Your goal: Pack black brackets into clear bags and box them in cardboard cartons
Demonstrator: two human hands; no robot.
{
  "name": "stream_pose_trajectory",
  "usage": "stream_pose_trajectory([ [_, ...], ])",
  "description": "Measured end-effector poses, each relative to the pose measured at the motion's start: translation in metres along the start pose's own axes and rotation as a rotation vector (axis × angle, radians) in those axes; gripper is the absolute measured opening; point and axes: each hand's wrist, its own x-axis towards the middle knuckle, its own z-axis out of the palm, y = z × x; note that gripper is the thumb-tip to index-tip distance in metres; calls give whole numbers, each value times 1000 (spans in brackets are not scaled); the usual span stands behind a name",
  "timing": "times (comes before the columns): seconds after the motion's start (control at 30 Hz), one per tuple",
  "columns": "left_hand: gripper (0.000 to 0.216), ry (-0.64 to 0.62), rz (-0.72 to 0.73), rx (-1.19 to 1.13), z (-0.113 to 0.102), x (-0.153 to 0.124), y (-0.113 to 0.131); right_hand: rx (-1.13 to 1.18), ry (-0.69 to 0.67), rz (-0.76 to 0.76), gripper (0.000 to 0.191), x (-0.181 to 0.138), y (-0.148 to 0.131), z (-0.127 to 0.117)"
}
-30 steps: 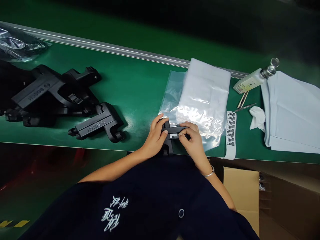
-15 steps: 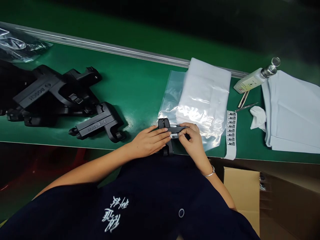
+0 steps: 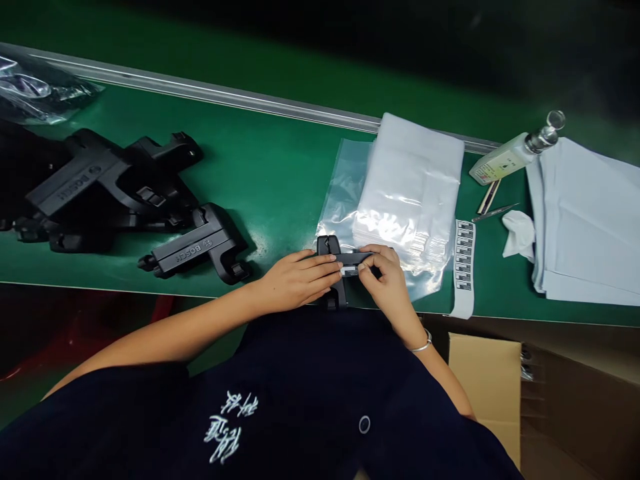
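A black plastic bracket [image 3: 327, 245] lies at the table's front edge, in front of my body. My left hand [image 3: 295, 283] rests over its left part, fingers stretched together across it; the left thumb is hidden. My right hand [image 3: 387, 283] is closed around the bracket's right end, thumb and index finger pinched at its near side. Between the hands, a small white label [image 3: 348, 271] sits on the bracket's near face, by the left fingertips and right thumb. A strip of printed labels [image 3: 465, 257] lies to the right.
Several black brackets marked BOSCH [image 3: 190, 250] lie at left, near a clear plastic bag [image 3: 45, 93]. Clear plastic bags [image 3: 410, 173] are stacked behind my hands. Farther right are a pump bottle [image 3: 505, 160], tweezers [image 3: 495, 213], a crumpled white wipe [image 3: 519, 233] and white sheets [image 3: 590, 220].
Both hands stay on the bracket in nearly the same pose. The view has shifted very slightly; nothing was taken up or let go.
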Motion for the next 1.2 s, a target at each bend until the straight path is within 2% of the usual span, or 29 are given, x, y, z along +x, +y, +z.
stream_pose_trajectory([
  [0.17,37,-47,-32,-56,1,-4,-2,11,-18,-2,16,1,1,-1],
  [0.3,42,-55,-2,-16,2,-2,-1,17,-26,-6,16,2,1,-1],
  [0.5,40,-40,38,0,1,0,-4,19,-20,2,15,2,0,-2],
  [0.77,43,-49,-16,-38,2,1,-1,20,-30,14,15,3,-1,-2],
  [1.0,41,-62,-10,-9,2,2,-1,169,40,70,17,3,7,-14],
  [1.2,41,-64,34,2,0,3,-4,153,17,35,16,4,11,-17],
])
